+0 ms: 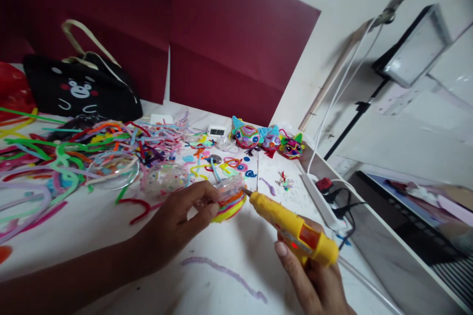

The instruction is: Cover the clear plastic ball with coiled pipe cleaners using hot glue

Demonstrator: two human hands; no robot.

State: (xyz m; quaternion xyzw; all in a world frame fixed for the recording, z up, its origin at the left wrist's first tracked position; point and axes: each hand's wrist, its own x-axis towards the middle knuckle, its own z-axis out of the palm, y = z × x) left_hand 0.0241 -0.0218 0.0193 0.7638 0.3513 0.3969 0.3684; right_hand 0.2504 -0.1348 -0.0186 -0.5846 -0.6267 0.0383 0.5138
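My left hand (185, 211) pinches a clear plastic ball (232, 186) whose lower part is wrapped in yellow, orange and pink pipe cleaners (232, 206). My right hand (314, 266) is wrapped round a yellow hot glue gun (284, 219) with a small red light showing. A clear glue stick (369, 283) sticks out of its back end. The gun's metal nozzle (247, 191) is at the ball's right side; whether it touches I cannot tell. On the white table below lies a loose lilac pipe cleaner (225, 271).
Many coloured pipe cleaners (74, 152) are heaped at left, near clear plastic domes (114, 170). Finished pipe-cleaner animal heads (247, 137) stand at the back by a small digital clock (216, 131). A power strip (325, 202) with cables lies along the right edge; a black bag (81, 88) is back left.
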